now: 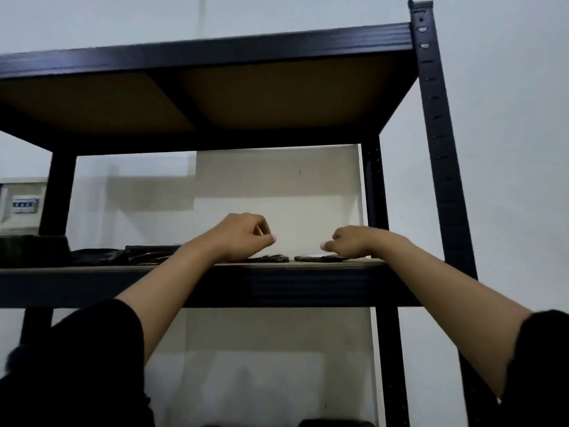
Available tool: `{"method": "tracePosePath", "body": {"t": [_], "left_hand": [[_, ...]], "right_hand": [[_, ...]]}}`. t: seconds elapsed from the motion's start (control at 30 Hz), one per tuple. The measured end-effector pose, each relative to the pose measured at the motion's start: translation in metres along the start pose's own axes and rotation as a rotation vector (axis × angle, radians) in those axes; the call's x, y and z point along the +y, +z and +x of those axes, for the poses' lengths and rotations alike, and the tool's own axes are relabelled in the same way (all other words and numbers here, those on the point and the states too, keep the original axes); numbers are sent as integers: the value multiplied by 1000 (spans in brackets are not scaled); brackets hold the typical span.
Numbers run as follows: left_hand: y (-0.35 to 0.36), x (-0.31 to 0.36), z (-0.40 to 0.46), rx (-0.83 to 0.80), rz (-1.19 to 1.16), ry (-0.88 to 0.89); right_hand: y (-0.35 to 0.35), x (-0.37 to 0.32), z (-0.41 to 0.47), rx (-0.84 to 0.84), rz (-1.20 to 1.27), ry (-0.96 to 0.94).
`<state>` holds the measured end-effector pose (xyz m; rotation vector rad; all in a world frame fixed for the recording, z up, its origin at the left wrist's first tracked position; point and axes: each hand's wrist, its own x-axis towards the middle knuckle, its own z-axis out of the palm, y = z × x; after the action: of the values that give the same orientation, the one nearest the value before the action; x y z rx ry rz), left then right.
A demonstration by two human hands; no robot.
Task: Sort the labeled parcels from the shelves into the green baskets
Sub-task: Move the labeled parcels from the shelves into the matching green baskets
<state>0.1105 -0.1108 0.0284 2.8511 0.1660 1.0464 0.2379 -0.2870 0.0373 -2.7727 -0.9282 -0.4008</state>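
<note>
I look up at a black metal shelf rack (277, 285). Two flat dark parcels lie near the front edge of its middle board: one (272, 258) just right of my left hand, the other (317, 258) with a pale label patch under my right hand. My left hand (243, 235) hovers over the board with fingers curled and thumb against fingertip, nothing in it. My right hand (348, 241) is also curled, fingers pointing left, low over the second parcel, not visibly gripping it. No green basket is in view.
More dark flat packages (101, 255) and a dark box (34, 249) lie on the left of the same board. The upper shelf (215, 90) hangs close overhead. Rack posts (440, 143) stand at right. A white wall is behind, with a pale switch box (24, 204) at left.
</note>
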Motion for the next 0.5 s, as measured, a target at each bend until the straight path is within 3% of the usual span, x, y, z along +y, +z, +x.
{"method": "tracePosePath", "body": {"t": [0.1,0.2,0.27,0.4,0.5], "left_hand": [[16,-10,17,-171,11,-59],[20,-12,19,-277,-24,-82],[19,-13,18,-273,-58,-62],[19,-18,19,-262,-105,-58],[21,-19,21,-241,-133,-52]], "right_hand": [[5,-3,6,-153,-82,26],[4,-4,-1,-11,-5,25],[2,1,-5,62,168,30],[2,10,-9,195,755,58],[1,13,-11,288,927,43]]}}
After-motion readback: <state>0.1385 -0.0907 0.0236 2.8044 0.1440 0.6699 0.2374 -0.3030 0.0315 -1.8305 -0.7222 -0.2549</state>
